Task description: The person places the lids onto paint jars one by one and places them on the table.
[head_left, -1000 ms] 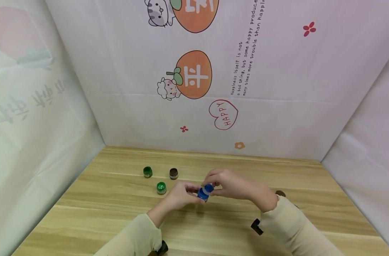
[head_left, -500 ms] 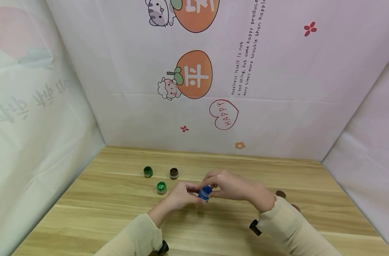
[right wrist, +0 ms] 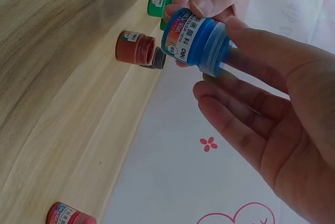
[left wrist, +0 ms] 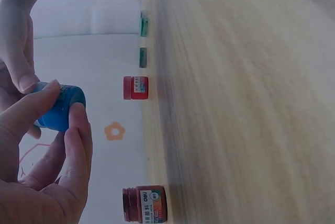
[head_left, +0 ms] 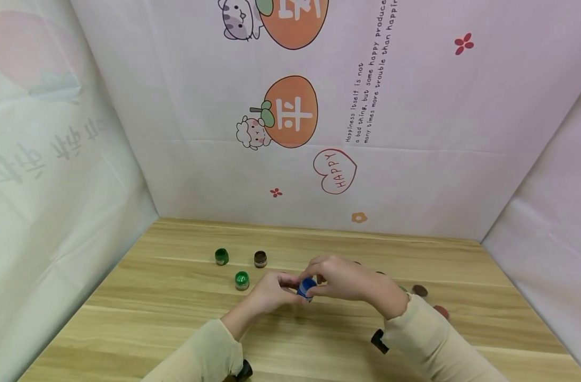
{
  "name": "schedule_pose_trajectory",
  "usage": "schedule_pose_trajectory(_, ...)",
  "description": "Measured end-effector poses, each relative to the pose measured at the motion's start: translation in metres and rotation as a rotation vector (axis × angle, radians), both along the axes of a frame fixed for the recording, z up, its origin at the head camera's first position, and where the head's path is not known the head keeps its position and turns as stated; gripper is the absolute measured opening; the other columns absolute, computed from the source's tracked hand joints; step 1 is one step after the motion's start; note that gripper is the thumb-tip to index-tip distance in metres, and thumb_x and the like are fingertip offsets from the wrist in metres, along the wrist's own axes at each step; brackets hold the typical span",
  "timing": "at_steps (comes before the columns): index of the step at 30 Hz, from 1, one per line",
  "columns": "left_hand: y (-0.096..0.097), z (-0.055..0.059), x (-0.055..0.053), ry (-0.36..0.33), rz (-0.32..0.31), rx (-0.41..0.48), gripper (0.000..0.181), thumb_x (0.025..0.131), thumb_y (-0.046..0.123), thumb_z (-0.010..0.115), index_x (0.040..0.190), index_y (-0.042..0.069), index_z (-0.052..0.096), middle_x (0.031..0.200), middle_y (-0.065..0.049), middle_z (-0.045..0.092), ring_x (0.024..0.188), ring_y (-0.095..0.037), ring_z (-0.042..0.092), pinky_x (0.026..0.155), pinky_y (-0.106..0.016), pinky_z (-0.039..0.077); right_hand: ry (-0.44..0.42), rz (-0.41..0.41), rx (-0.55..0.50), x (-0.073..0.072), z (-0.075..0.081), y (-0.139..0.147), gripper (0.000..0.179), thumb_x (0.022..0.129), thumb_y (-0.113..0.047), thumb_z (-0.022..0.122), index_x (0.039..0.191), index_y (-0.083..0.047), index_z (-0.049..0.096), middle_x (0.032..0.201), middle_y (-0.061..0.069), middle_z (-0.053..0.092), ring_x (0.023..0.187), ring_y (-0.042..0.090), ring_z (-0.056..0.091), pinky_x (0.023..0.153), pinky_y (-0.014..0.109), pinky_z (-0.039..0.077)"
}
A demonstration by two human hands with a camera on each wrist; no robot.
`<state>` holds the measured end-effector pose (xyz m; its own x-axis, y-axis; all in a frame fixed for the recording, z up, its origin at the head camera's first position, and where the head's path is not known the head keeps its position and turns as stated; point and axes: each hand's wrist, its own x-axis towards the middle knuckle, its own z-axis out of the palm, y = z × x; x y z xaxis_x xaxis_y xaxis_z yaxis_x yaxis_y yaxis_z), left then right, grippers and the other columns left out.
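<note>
A blue paint jar (right wrist: 186, 38) with a printed label is held above the wooden table. My left hand (head_left: 268, 292) grips its body, thumb on one side and fingers on the other. Over the jar's mouth sits a blue lid (right wrist: 224, 51), close against a pale ring at the neck. My right hand (head_left: 340, 276) holds this lid between thumb and fingers. In the left wrist view the jar (left wrist: 65, 106) lies sideways across the frame, with the right thumb near its far end.
Left of the hands stand uncapped jars of dark green (head_left: 221, 257), bright green (head_left: 242, 280) and brown (head_left: 260, 259) paint. A brown lid (head_left: 419, 290) and a reddish lid (head_left: 441, 311) lie by the right forearm, which partly hides others. A red jar (left wrist: 137, 88) stands farther back.
The blue lid was tilted over the open jar a second ago; it has come down onto the mouth. The right forearm has shifted slightly, uncovering more lids.
</note>
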<state>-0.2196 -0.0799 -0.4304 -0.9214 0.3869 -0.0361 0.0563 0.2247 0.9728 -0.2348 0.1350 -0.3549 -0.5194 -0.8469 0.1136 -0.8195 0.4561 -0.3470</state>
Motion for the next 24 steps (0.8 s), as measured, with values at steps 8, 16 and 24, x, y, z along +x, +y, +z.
schedule_pose_trajectory(8,0.0011,0.0015,0.001,0.008,-0.002,-0.025,0.034,0.084,0.01,0.085,0.115,-0.001,0.075,0.108,-0.004,0.072,0.098,-0.017,0.067,0.085,-0.033,0.056,0.023,0.007,0.001,-0.0016,-0.0037,0.0035,0.036,0.091,-0.022,0.081,0.124,-0.008,0.074,0.111,0.0,0.071,0.09,0.007,0.064,0.076,0.021,0.054)
schedule_pose_trajectory(16,0.0013,0.0019,0.0,-0.016,-0.001,0.009,0.036,0.082,0.006,0.086,0.116,-0.001,0.075,0.107,-0.006,0.074,0.098,-0.018,0.07,0.086,-0.033,0.056,0.068,0.108,-0.037,-0.004,-0.005,0.0063,0.035,0.09,-0.003,0.079,0.125,-0.006,0.074,0.106,0.0,0.071,0.094,0.007,0.065,0.08,0.023,0.056)
schedule_pose_trajectory(24,0.0018,0.0018,0.001,-0.027,0.005,0.001,0.041,0.082,0.001,0.085,0.12,-0.005,0.072,0.109,-0.008,0.073,0.097,-0.022,0.072,0.088,-0.035,0.057,0.054,0.002,0.032,-0.0006,-0.0019,0.0071,0.038,0.09,-0.018,0.082,0.125,-0.005,0.073,0.106,0.0,0.07,0.086,0.009,0.064,0.073,0.02,0.054)
